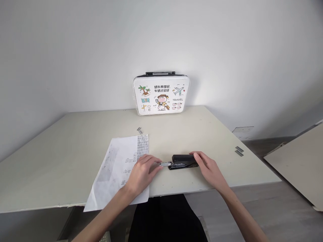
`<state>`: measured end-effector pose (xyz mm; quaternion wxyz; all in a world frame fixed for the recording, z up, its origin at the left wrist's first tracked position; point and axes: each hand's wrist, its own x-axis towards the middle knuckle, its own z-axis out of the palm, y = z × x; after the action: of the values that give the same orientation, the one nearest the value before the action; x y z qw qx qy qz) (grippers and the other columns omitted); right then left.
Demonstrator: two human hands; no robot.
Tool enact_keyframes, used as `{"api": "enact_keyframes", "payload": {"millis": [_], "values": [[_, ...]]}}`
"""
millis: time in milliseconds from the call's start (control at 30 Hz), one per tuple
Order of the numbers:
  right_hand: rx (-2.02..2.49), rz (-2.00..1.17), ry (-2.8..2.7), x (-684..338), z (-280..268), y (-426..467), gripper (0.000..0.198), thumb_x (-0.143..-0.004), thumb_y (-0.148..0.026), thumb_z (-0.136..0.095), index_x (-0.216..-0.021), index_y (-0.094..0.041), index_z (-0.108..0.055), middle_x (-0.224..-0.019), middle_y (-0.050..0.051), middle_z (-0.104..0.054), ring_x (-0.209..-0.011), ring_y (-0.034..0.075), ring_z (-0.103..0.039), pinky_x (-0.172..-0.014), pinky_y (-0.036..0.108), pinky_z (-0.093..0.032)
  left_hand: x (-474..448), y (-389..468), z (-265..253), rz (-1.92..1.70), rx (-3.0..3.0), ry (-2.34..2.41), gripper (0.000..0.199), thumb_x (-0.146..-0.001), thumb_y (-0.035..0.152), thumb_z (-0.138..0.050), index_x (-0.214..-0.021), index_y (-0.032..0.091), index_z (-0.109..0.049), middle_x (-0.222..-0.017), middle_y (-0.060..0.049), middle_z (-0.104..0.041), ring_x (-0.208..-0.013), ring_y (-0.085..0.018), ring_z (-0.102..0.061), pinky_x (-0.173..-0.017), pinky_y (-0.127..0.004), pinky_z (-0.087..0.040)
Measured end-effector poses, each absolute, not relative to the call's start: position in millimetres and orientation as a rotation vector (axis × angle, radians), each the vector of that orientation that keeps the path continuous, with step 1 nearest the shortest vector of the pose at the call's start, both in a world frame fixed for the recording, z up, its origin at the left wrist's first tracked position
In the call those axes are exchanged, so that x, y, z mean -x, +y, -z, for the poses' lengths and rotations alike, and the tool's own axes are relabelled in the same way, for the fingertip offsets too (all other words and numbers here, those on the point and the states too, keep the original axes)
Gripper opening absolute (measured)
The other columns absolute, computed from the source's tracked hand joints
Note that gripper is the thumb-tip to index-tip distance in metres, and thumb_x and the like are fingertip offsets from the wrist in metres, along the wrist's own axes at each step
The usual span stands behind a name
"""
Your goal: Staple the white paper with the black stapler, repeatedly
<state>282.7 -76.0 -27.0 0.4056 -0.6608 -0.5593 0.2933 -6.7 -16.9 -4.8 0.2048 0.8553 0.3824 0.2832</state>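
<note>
A black stapler lies on the table near its front edge, its front facing left. From that front end sticks out a silver metal tray. My left hand pinches the tray's outer end between thumb and fingers, while its wrist passes over the printed paper. My right hand grips the stapler's rear end. The printed paper lies left of the stapler, with its lower corner hanging past the table edge. Whether staples sit in the tray is too small to tell.
A white case with cartoon prints stands against the wall at the back of the table. Small strips of staples lie behind the paper and near the right edge. Another pale board is at far right.
</note>
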Motion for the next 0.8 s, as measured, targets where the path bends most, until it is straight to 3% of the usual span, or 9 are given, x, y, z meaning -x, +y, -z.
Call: {"api": "enact_keyframes", "payload": {"millis": [167,367,533,800], "values": [[1.633,-0.739,-1.402,-283,28,-77,0.05,-0.104,-0.065,-0.043,-0.122,-0.027,-0.07,-0.12,0.006,-0.074,-0.101,0.025,-0.068,-0.077,0.031,-0.052,22,3,4,-0.779,-2.451,0.84,0.019,-0.101,0.041,-0.067,-0.101,0.025,-0.077,-0.1,-0.003,-0.077,-0.097,-0.022,-0.068,-0.087,-0.039,-0.056],[1.576,-0.733,-1.508,-284,27,-77,0.046,-0.106,-0.06,-0.041,-0.118,-0.026,-0.069,-0.112,0.006,-0.074,-0.102,0.025,-0.066,-0.084,0.034,-0.051,-7,24,0,-0.651,-2.53,0.554,0.023,-0.097,0.045,-0.07,-0.094,0.022,-0.076,-0.094,-0.003,-0.078,-0.092,-0.021,-0.069,-0.09,-0.037,-0.051],[1.555,-0.715,-1.564,-286,28,-77,0.042,-0.105,-0.059,-0.044,-0.116,-0.026,-0.066,-0.109,0.006,-0.074,-0.094,0.024,-0.066,-0.081,0.034,-0.052,-27,33,1,-0.605,-2.571,0.557,0.032,-0.095,0.053,-0.07,-0.096,0.021,-0.072,-0.092,-0.003,-0.077,-0.088,-0.021,-0.069,-0.084,-0.035,-0.048],[1.56,-0.735,-1.585,-286,27,-78,0.043,-0.103,-0.06,-0.047,-0.119,-0.026,-0.066,-0.114,0.008,-0.073,-0.098,0.025,-0.067,-0.079,0.034,-0.054,-32,28,5,-0.602,-2.689,0.66,0.038,-0.096,0.057,-0.066,-0.092,0.02,-0.067,-0.09,-0.003,-0.074,-0.085,-0.022,-0.067,-0.08,-0.035,-0.047]]}}
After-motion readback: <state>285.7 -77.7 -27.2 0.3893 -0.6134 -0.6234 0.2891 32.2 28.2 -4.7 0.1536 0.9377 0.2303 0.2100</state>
